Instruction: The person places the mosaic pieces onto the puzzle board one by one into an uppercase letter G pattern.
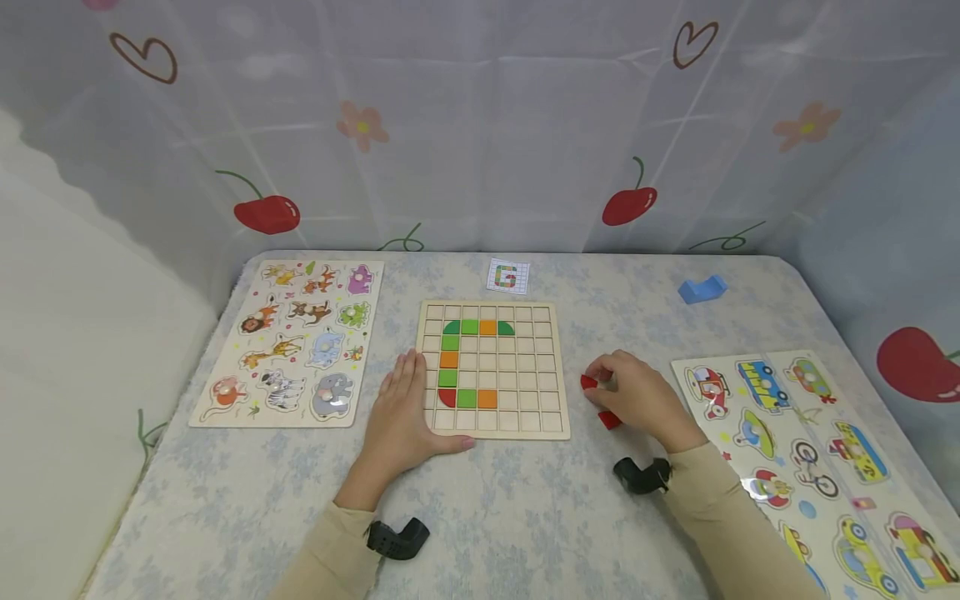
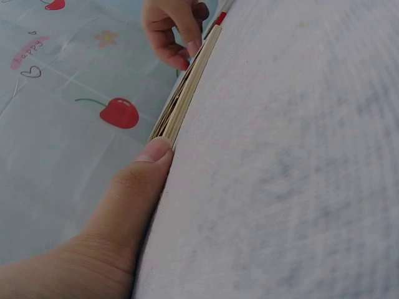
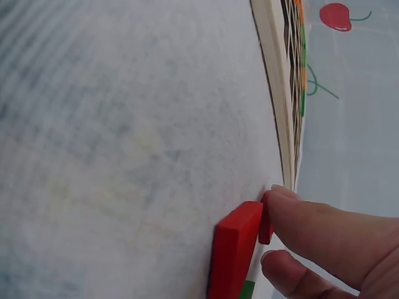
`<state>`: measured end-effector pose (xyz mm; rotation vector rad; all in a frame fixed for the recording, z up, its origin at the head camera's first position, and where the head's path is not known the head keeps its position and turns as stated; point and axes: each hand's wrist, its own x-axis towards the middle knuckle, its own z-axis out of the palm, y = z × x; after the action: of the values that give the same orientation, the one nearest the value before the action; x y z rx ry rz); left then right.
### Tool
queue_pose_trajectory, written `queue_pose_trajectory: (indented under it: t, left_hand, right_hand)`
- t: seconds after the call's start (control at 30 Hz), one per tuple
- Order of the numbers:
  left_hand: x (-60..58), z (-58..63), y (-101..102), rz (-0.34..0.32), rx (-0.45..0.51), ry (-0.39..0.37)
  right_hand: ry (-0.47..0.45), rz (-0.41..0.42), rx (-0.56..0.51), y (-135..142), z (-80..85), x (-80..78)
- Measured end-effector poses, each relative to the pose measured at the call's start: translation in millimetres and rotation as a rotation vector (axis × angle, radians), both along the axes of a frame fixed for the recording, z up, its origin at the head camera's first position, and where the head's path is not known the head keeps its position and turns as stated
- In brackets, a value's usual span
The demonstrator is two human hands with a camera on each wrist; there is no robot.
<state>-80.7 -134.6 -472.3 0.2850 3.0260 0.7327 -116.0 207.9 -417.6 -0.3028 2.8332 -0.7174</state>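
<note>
A pale cloth with blurry blue florals covers the table (image 1: 525, 517), and a whitish curtain (image 1: 480, 150) printed with cherries, flowers and heart outlines hangs behind it; similar sheeting stands on both sides. A wooden grid board (image 1: 517, 367) lies near the middle of the cloth, bearing green, orange and red tiles (image 1: 467, 398) along a top row, a left column and a bottom row. Just beyond its far edge lies a small printed card (image 1: 508, 276).

The left hand (image 1: 401, 408) rests along the board's left side, fingers straight and close together, thumb spread along the near edge. The right hand (image 1: 633, 396), well apart from it, pinches a red piece (image 1: 589, 382) between thumb and fingertips, right of the board; a second red piece (image 1: 610, 419) lies just beside, on the cloth.

An animal puzzle (image 1: 296, 330) lies at left, a vehicle puzzle (image 1: 783, 429) at right, a curved blue block (image 1: 702, 289) beyond it. Black devices (image 1: 401, 539) sit at both beige-sleeved wrists.
</note>
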Motion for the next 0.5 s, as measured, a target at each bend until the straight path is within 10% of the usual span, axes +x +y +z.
queue_pose_trajectory:
  t: [0.5]
  left_hand:
    - [-0.1,-0.9,-0.3,0.003,0.008,-0.002]
  right_hand:
    - [-0.017,0.041,-0.068,1.1,-0.3,-3.0]
